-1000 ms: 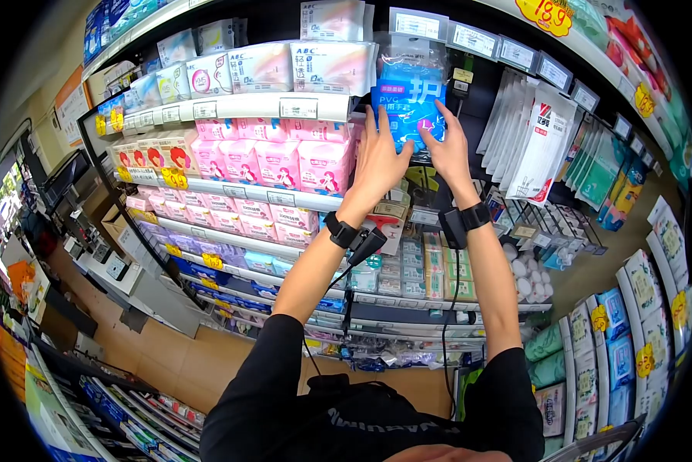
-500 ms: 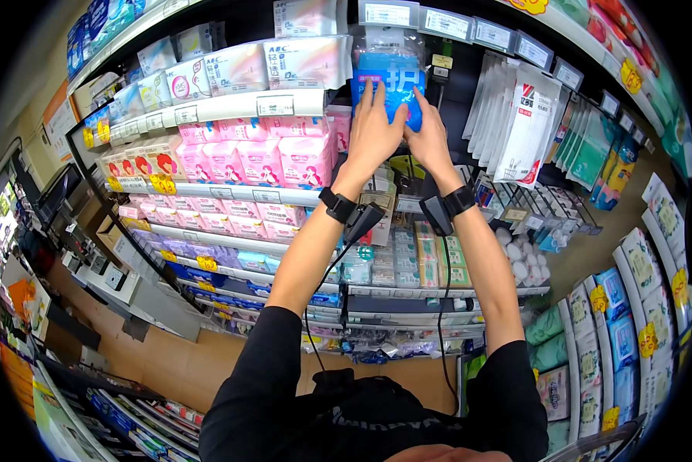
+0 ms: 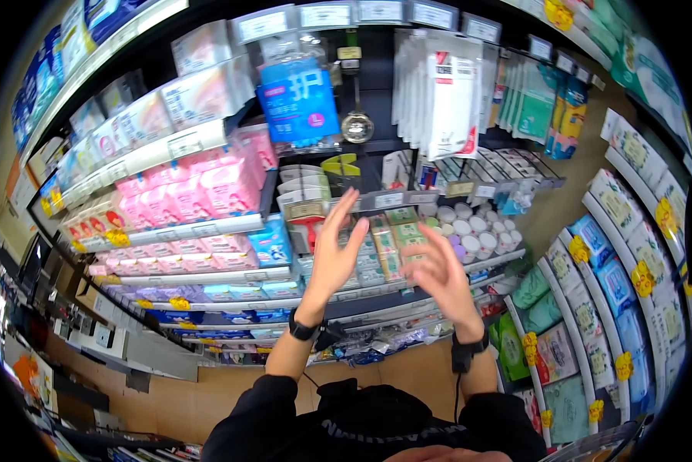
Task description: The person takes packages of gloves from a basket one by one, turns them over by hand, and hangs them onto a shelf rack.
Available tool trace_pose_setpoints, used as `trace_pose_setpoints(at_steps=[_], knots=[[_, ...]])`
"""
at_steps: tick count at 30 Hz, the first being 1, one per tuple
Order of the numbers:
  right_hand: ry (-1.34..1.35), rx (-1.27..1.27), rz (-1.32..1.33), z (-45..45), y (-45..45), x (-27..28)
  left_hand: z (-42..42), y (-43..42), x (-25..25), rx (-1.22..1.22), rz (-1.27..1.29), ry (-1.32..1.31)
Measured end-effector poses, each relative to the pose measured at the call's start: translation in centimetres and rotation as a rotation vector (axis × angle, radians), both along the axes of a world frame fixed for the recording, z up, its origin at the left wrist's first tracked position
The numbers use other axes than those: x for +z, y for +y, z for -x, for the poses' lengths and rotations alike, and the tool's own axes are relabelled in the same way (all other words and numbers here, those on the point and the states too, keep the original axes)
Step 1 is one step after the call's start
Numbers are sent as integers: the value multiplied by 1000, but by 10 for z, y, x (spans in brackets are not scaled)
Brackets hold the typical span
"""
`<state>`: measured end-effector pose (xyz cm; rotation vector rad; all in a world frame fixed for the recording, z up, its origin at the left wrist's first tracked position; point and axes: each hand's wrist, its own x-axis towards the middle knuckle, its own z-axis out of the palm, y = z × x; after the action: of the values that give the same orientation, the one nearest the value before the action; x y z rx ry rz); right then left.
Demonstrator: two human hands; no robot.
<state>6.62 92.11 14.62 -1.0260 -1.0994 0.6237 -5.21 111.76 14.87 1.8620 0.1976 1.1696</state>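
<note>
Glove packet (image 3: 298,102) is hanging below price labels (image 3: 262,24), ladle (image 3: 357,127) is hanging just right of that packet, more packets (image 3: 452,100) are hanging farther right of it, sanitary-pad packs (image 3: 200,100) are lining a shelf left of it, tubs (image 3: 469,246) are resting at its lower right, left hand (image 3: 334,254) and right hand (image 3: 444,279) are hovering below it.

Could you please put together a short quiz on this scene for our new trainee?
1. True or false: the left hand and the right hand are both empty.

2. In the picture, where does the hanging metal utensil lie relative to the blue package? A: to its left. B: to its right. C: above it.

3. Fill in: the letter in the pink circle on the blue package is ___.

Key: 1 true; 2 B; 3 L.
</note>
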Motion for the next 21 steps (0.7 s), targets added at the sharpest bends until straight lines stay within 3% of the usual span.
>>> trace_pose_setpoints(at_steps=[2,7,17,21], knots=[[102,3,34,-1,-45,-28,-7,-19,-34,-79,25,0],[253,-191,51,-1,-153,-74,-21,-93,-81,-458,364,127],[386,-676,-4,37,-320,-98,-73,-251,-103,-1015,684,300],[344,-836,-44,60,-373,-90,-85,-318,-94,-1155,640,379]])
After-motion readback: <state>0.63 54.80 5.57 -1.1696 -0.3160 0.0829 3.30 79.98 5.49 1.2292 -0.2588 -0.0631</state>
